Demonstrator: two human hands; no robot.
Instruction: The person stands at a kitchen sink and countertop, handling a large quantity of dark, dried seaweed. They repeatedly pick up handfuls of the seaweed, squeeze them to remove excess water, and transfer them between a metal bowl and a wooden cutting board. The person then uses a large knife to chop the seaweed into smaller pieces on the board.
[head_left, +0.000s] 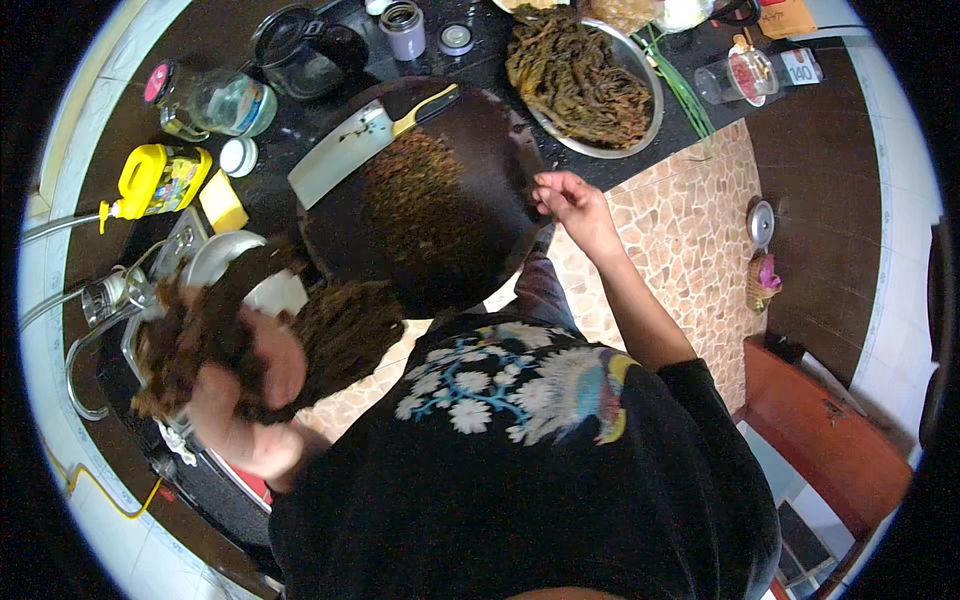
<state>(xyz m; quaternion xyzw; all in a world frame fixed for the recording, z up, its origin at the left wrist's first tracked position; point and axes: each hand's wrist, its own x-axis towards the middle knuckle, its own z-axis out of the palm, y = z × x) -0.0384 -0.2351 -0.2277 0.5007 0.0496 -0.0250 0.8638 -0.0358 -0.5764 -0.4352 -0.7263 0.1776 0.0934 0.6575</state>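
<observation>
My left hand, blurred, grips a bunch of dark brown preserved leafy greens at the left; strands hang past the fingers. A round dark chopping board lies in front of me. Across its upper left rests a cleaver with a yellow and black handle. Beside the blade spreads a heap of finely chopped greens. At the board's right rim is my right hand, fingers curled and thumb close to the fingertips. Whether it pinches something small or touches the rim is unclear.
A steel plate heaped with whole greens stands beyond the board, by green scallions. To the left are a glass jar, a yellow jug, a sponge and a white bowl near the sink.
</observation>
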